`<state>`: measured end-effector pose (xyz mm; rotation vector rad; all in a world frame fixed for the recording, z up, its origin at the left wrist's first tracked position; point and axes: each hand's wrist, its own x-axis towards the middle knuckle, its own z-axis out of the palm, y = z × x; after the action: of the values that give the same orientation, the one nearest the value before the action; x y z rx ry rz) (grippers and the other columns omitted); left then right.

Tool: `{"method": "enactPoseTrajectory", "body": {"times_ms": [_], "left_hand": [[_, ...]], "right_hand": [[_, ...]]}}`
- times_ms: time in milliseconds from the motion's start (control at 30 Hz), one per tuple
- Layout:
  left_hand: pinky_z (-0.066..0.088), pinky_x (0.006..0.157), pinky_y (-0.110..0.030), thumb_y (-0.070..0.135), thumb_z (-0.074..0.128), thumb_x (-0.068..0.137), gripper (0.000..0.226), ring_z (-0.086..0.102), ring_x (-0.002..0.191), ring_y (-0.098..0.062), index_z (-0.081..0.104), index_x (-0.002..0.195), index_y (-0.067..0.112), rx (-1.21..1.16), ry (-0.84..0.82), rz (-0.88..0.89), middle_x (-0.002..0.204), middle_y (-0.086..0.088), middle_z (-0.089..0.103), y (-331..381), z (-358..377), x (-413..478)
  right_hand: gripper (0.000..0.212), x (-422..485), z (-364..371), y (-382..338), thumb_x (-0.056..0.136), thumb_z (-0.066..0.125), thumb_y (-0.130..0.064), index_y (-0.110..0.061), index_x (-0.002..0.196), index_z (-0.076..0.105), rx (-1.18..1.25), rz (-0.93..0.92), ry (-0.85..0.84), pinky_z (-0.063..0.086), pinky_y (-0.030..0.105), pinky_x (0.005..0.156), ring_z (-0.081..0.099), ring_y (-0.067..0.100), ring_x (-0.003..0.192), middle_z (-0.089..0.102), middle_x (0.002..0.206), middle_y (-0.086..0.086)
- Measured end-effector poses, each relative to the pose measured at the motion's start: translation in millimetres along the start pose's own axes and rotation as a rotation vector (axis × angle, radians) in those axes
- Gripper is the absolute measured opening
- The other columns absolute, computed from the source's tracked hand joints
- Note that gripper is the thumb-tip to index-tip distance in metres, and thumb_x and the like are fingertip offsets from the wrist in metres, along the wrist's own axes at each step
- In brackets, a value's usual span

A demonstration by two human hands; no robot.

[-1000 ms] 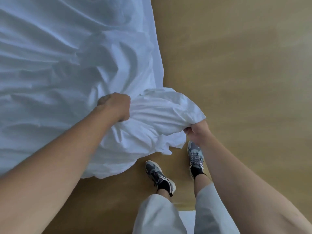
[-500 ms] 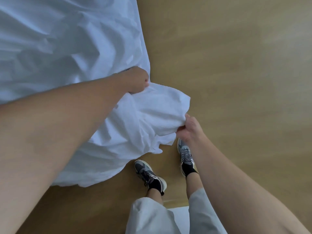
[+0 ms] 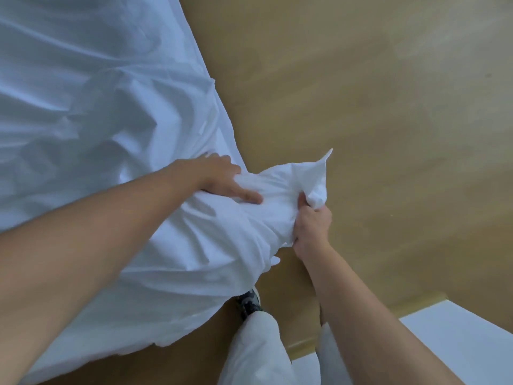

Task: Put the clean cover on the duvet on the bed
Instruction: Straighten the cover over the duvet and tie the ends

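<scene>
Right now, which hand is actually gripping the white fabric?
The right hand: its fingers curl round the bunched corner of the white cover. The left hand only presses on it, fingers straight.

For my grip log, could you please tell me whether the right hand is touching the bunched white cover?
Touching. The head view shows the right hand gripping the white cover, its fingers curled round the bunched corner.

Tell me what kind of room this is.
Most likely a bedroom, home or hotel I cannot tell. The white bedding is spread wide across the left, the left hand presses on it while the right hand grips a bunched corner, and the wood-look floor runs beside it.
</scene>
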<state>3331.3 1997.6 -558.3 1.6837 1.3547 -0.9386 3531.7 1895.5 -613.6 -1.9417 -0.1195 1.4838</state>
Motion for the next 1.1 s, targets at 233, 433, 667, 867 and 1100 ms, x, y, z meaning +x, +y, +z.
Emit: {"method": "enactPoseTrajectory", "body": {"times_ms": [233,433,667,867,1100], "left_hand": [[0.023,0.118,-0.045,0.071,0.072,0.074,0.104,0.025,0.144,-0.038,0.028,0.154,0.021,0.476,0.01,-0.336,0.151,-0.016,0.03,-37,0,-43],[0.024,0.12,-0.049,0.087,0.062,0.07,0.138,0.009,0.154,-0.038,-0.013,0.16,0.015,0.241,-0.121,-0.551,0.167,-0.018,-0.006,-70,-6,-72],[0.032,0.117,-0.049,0.049,0.068,0.09,0.069,0.028,0.147,-0.033,0.035,0.151,0.043,0.51,-0.261,-0.211,0.158,-0.002,0.03,-79,-31,-43],[0.046,0.096,-0.032,0.038,0.071,0.089,0.055,0.055,0.132,-0.023,0.057,0.14,0.024,0.676,-0.333,-0.41,0.146,0.001,0.053,-91,-29,-28],[0.046,0.104,-0.035,0.045,0.063,0.093,0.037,0.061,0.121,-0.025,0.068,0.121,0.022,0.628,-0.482,-0.308,0.132,0.0,0.063,-93,-65,-26]], "right_hand": [[0.017,3,-9,9,0.095,0.064,-0.031,-0.025,0.081,0.056,0.003,0.189,0.177,0.044,0.031,0.058,0.057,0.017,0.072,0.062,0.083,-0.002],[0.013,-5,-5,13,0.096,0.053,-0.025,-0.019,0.102,0.063,0.0,0.197,0.256,0.045,0.034,0.067,0.058,0.018,0.074,0.064,0.089,-0.002],[0.038,-8,1,-1,0.093,0.066,-0.031,-0.014,0.123,0.052,-0.549,-0.176,0.406,0.047,0.037,0.083,0.054,0.028,0.109,0.057,0.127,0.007],[0.074,-28,105,-17,0.079,0.07,-0.064,-0.021,0.135,0.051,-1.385,-0.828,-0.655,0.042,0.039,0.1,0.058,0.025,0.117,0.064,0.127,0.001],[0.028,-42,94,14,0.099,0.055,-0.036,-0.022,0.078,0.045,-1.527,-0.791,-0.538,0.041,0.035,0.065,0.065,0.036,0.083,0.065,0.086,0.012]]}}
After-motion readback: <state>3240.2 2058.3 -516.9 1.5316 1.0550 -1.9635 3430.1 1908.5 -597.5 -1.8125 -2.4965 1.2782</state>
